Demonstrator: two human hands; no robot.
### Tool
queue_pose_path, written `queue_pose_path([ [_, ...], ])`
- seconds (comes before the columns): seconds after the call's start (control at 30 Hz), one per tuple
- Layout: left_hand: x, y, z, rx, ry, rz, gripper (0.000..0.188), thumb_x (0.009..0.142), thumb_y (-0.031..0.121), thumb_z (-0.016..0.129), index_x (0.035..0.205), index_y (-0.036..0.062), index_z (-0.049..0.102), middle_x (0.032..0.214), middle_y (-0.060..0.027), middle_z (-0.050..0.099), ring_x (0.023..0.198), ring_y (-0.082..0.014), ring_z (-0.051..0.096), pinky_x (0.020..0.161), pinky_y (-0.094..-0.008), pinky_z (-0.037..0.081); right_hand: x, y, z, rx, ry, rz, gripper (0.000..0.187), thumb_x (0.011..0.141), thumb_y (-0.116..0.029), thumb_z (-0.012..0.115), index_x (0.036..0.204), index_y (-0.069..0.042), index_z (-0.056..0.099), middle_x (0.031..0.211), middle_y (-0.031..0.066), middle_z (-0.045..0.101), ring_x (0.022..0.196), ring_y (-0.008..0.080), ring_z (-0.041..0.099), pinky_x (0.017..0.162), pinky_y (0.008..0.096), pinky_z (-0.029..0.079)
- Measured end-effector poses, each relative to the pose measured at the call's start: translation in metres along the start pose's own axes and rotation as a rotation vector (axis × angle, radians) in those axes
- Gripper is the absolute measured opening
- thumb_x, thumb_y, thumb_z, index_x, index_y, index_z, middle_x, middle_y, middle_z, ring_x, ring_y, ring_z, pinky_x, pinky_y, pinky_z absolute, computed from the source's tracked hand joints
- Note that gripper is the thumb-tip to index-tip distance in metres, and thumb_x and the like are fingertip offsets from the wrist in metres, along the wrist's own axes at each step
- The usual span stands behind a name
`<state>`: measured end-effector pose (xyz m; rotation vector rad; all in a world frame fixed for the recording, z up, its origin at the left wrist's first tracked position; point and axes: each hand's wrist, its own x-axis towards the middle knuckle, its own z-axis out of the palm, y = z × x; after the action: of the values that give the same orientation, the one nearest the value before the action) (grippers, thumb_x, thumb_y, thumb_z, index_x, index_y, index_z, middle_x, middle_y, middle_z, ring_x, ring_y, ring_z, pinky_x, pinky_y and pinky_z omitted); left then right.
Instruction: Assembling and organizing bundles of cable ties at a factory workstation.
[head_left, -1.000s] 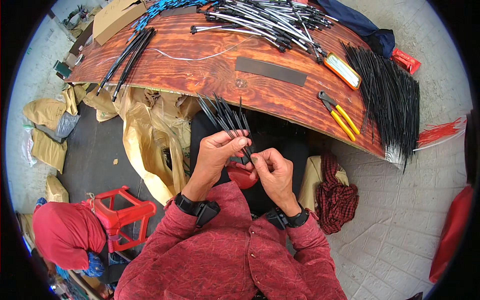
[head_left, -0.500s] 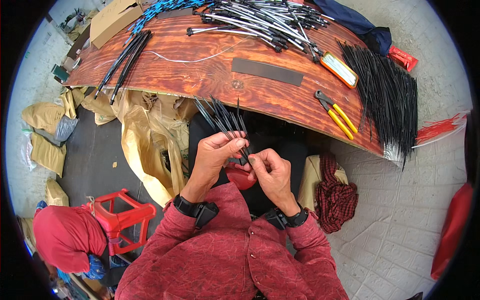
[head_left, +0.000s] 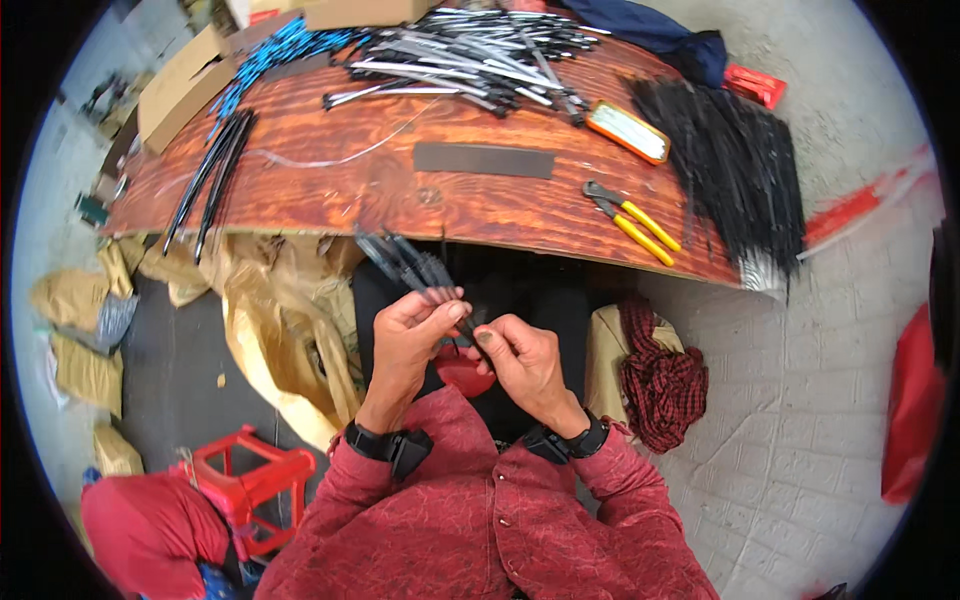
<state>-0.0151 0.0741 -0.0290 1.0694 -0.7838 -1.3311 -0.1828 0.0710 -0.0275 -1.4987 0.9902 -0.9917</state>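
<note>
In front of my chest, below the table's near edge, a small bunch of thin black strips (head_left: pixel 405 258) fans up and to the left, blurred by motion. My left hand (head_left: pixel 410 345) is closed around its lower part, with thumb and fingers pinching it. Close beside it, my right hand (head_left: pixel 527 365) has its thumb pressed to its fingers at the bunch's lower end. A rounded red thing (head_left: pixel 463 372) shows partly below the hands; its kind is hidden.
On the wooden table (head_left: pixel 330 205) lie yellow-handled pliers (head_left: pixel 632 222), a dark flat strip (head_left: pixel 484 160), an orange-rimmed box (head_left: pixel 628 132), a black strand pile (head_left: pixel 735 170), white-and-black rods (head_left: pixel 450 70) and blue pieces (head_left: pixel 285 55). A person in red (head_left: pixel 150 530) is beside a red stool (head_left: pixel 255 480).
The whole view has shifted, so the table and its things sit further left and mostly lower. Both hands keep nearly the same hold on the black strips.
</note>
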Motion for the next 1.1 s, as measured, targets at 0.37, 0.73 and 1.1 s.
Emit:
queue_pose_path([
  [0.37, -0.003, -0.005, -0.016, -0.005, 0.034, 0.023, 0.018, 0.088, 0.005, 0.067, 0.104, -0.0013, 0.065, 0.093, -0.0067, 0.067, 0.081, -0.0118, 0.065, 0.066, -0.0212, 0.053, 0.021, -0.023, -0.067, -0.269, 0.196, -0.16, 0.02, 0.097, -0.013, 0.053, 0.086, 0.002, 0.06, 0.068, 0.0061, 0.064, 0.057, 0.0108, 0.062, 0.05, 0.0259, 0.048],
  [0.73, -0.002, 0.0, -0.03, -0.061, 0.075, 0.011, 0.02, 0.088, 0.007, 0.068, 0.107, 0.0011, 0.065, 0.091, -0.0071, 0.07, 0.079, -0.0118, 0.067, 0.066, -0.022, 0.055, 0.146, -0.037, -0.286, -0.802, 0.775, -0.092, 0.023, 0.092, -0.023, 0.057, 0.101, -0.003, 0.066, 0.076, 0.0104, 0.066, 0.071, 0.022, 0.065, 0.066, 0.0357, 0.05],
  [1.1, -0.005, 0.003, -0.012, 0.021, 0.141, -0.03, 0.018, 0.09, 0.009, 0.066, 0.107, 0.0014, 0.064, 0.094, -0.0068, 0.069, 0.081, -0.0121, 0.066, 0.067, -0.0229, 0.054, 0.15, 0.01, -0.321, -1.107, 0.716, -0.339, 0.024, 0.088, -0.014, 0.056, 0.108, -0.003, 0.065, 0.107, 0.0171, 0.065, 0.103, 0.0323, 0.062, 0.09, 0.0381, 0.048],
])
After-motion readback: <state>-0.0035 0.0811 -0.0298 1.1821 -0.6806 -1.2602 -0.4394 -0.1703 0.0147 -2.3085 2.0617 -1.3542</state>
